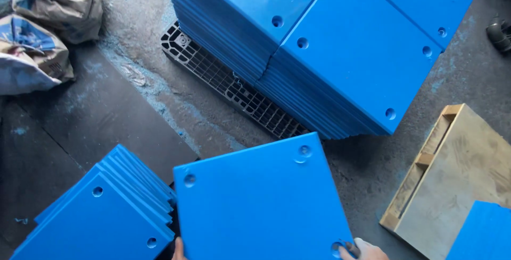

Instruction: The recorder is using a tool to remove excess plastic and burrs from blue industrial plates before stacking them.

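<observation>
Held nearest the lens: flat square blue plastic panel with corner holes [263, 201], gripped along its bottom edge, left hand [178, 250] showing only fingertips curled on the edge, right hand [367, 250] closed at the lower right corner hole, panel tilted up off the dark concrete floor [96, 111]. Beside its left edge, fanned stack of matching panels [101, 212]; beyond, tall stacks [330, 42] squared on black plastic pallet [229, 87]. Plywood pallet [458, 180] at right.

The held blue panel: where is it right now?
In the head view, the held blue panel sits bottom centre, between the small panel stack and wooden pallet.
</observation>
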